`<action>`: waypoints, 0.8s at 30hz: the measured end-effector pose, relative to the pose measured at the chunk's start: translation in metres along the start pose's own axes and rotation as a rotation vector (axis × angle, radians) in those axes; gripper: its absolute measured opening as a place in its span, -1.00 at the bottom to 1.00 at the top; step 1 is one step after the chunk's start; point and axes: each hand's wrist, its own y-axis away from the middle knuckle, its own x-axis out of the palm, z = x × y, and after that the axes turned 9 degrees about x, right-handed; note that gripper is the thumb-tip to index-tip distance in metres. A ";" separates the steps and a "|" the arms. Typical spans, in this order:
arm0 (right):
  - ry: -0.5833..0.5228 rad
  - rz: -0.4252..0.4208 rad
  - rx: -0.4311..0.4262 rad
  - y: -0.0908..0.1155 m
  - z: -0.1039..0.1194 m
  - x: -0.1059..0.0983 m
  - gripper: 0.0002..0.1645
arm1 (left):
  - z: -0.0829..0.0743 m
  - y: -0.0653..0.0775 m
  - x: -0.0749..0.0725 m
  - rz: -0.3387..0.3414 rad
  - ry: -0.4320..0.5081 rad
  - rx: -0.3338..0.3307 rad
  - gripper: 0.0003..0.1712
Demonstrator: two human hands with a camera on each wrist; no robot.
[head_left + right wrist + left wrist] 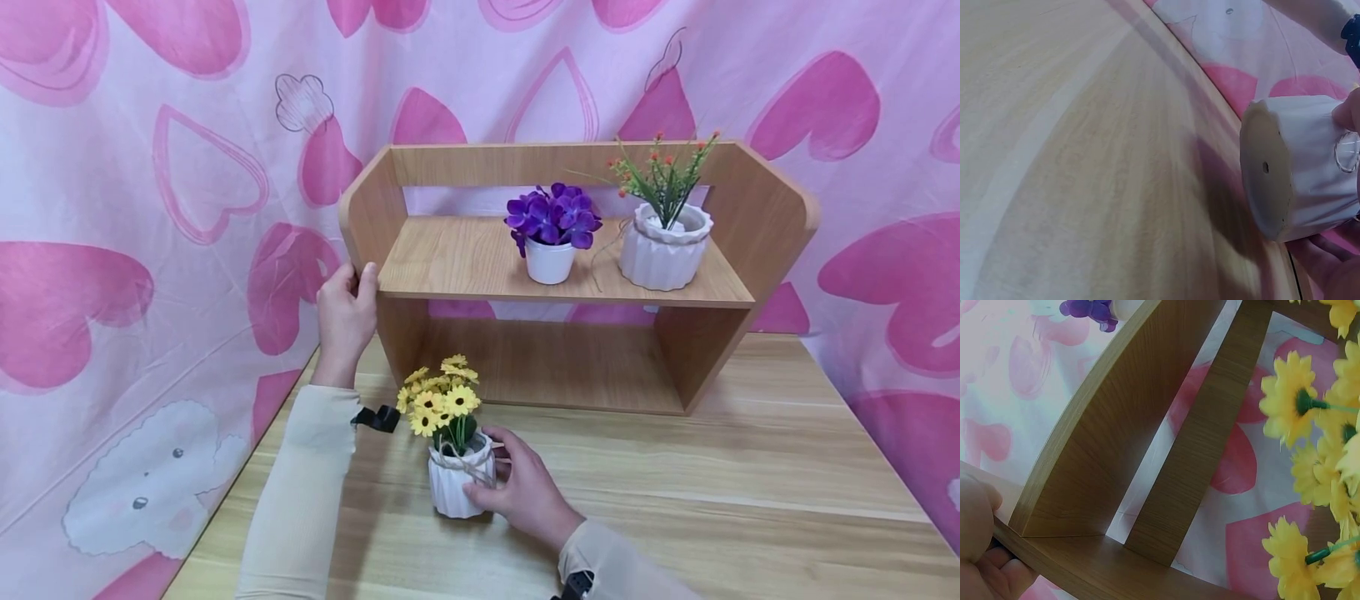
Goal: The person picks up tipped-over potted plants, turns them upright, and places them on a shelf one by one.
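My left hand grips the left side panel of a wooden two-tier shelf; the left wrist view shows its fingers curled around the panel's edge. With my right hand I hold a white ribbed flowerpot of yellow daisies, thumb on the near side and fingers behind. Twine is tied round the pot's neck. In the right wrist view the underside of the flowerpot, with a small hole, faces the camera, so it is raised off the table.
On the upper board stand a small white pot of purple flowers and a ribbed white pot with orange-tipped greenery. The lower board lies beneath. A wood-grain table supports the shelf; a pink heart-patterned curtain hangs behind and at the sides.
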 end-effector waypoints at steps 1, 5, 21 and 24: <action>-0.004 -0.001 -0.008 0.000 -0.001 0.000 0.03 | 0.000 0.000 0.000 0.003 0.004 -0.003 -0.60; -0.021 -0.006 -0.047 0.001 -0.006 0.001 0.06 | 0.000 0.001 0.000 0.012 0.017 -0.019 -0.58; 0.105 -0.017 -0.214 0.006 -0.018 0.003 0.10 | 0.001 0.000 0.000 -0.014 0.010 0.012 -0.63; 0.188 -0.027 -0.260 0.008 -0.022 0.002 0.13 | 0.001 0.000 0.000 -0.015 0.012 0.021 -0.63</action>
